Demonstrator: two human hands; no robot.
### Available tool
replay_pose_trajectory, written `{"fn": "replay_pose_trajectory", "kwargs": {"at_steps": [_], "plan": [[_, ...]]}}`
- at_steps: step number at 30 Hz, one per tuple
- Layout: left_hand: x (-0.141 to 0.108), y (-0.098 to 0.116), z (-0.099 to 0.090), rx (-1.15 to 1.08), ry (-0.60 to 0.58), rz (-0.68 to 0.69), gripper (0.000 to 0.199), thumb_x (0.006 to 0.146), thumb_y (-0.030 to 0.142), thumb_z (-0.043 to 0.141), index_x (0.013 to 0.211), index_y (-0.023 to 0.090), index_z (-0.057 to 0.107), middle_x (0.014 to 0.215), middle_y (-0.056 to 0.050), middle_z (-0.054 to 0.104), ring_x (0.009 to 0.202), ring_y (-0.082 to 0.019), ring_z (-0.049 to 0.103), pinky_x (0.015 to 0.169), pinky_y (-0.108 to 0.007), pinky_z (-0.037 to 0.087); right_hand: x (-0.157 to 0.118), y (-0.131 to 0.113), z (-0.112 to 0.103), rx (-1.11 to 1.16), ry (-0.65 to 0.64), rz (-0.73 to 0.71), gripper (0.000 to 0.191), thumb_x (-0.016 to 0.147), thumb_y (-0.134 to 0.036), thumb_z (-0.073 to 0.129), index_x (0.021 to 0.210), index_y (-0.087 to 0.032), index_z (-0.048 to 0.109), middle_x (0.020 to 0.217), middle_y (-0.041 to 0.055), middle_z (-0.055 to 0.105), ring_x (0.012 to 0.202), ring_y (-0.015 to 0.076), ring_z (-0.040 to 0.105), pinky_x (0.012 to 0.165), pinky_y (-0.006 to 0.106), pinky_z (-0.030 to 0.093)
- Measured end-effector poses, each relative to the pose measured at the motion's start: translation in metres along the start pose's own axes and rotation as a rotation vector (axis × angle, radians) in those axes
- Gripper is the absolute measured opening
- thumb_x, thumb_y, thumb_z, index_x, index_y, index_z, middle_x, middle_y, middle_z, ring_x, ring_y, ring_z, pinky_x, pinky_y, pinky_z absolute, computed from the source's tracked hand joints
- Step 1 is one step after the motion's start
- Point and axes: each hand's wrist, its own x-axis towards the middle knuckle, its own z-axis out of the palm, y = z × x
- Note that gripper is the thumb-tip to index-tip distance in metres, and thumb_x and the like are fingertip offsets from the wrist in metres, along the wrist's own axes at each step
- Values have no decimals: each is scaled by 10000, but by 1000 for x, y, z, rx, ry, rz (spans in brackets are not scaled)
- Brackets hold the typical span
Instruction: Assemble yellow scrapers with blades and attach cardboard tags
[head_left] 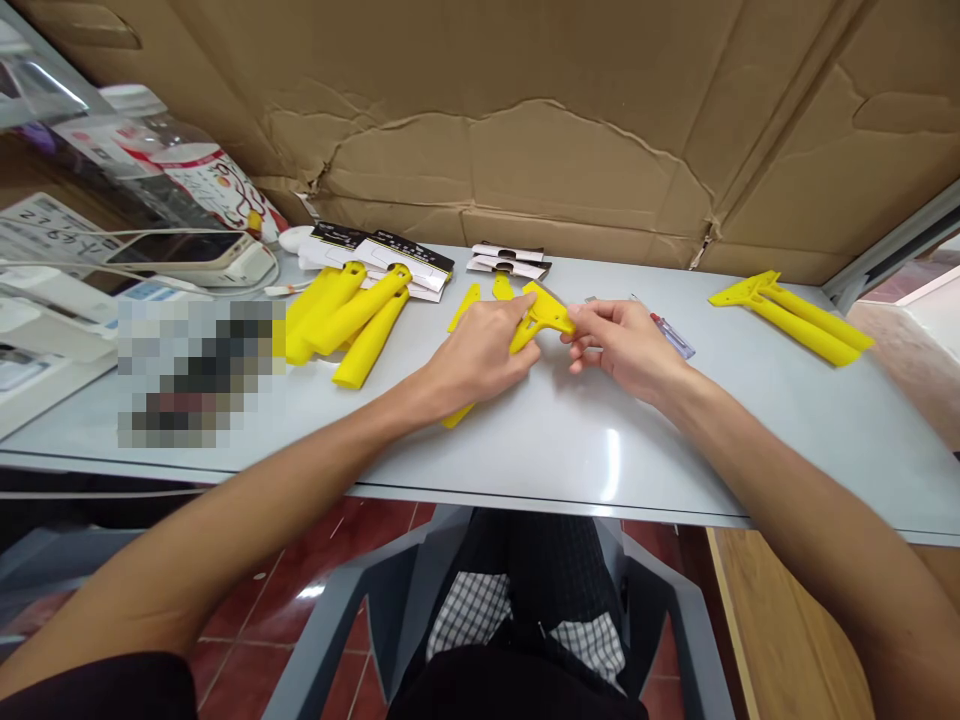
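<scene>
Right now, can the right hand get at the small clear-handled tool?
Probably yes: the clear-handled tool lies just beyond the right hand, with nothing visibly on top of it. That hand is at the yellow tool in the left hand, though.

A creased sheet of brown corrugated cardboard (585, 60), torn along its lower folds, stood as a wall behind a glossy pale grey tabletop (750, 440), whose front edge carried a thin dark line and whose surface threw back a bright streak of light (612, 465). A grey metal post (892, 245) slanted at the right. Below lay a red tiled floor (259, 600), with a grey chair (326, 625) and, to the right, a wood-grained panel (787, 620).
</scene>
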Motion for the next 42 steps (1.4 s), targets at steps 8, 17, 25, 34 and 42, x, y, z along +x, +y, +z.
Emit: {"fn": "replay_pose_trajectory", "kwargs": {"at_steps": [8, 17, 25, 34, 42], "plan": [[14, 12, -19, -658, -139, -261, 103, 746, 213, 754, 795, 191, 666, 655, -12, 579, 489, -105, 473, 427, -243, 360, 15, -19, -32, -10, 209, -84, 358, 949, -541, 764, 849, -207, 683, 798, 52, 658, 662, 150, 610, 589, 294, 592], [21, -11, -6, -1117, -385, -347, 322, 659, 254, 834, 728, 208, 523, 598, 59, 468, 407, -26, 308, 334, -170, 265, 24, -3, -47, -881, 365, -528, 112, 900, -190, 650, 801, -209, 697, 822, 57, 758, 784, 213, 687, 782, 350, 531], [16, -12, -5, -1085, -516, -332, 278, 657, 285, 816, 657, 202, 550, 512, 52, 438, 353, -39, 306, 309, -184, 271, 27, -3, -52, -1082, 262, -546, 158, 902, -159, 610, 869, -194, 761, 928, 77, 788, 889, 247, 699, 862, 370, 488], [14, -5, -1, -1057, -382, -317, 244, 654, 224, 774, 659, 200, 531, 540, 43, 482, 349, -36, 339, 303, -184, 266, 35, 10, -60, -1201, 189, -464, 320, 934, -105, 581, 1116, -167, 837, 1050, 129, 760, 884, 255, 663, 837, 375, 469], [16, -4, 1, -1065, -298, -325, 238, 648, 185, 749, 689, 181, 515, 564, 42, 518, 353, -34, 375, 294, -179, 297, 36, 20, -51, -1292, 144, -479, 219, 990, -269, 648, 1041, -212, 853, 950, 104, 718, 881, 272, 626, 817, 402, 455]]}}
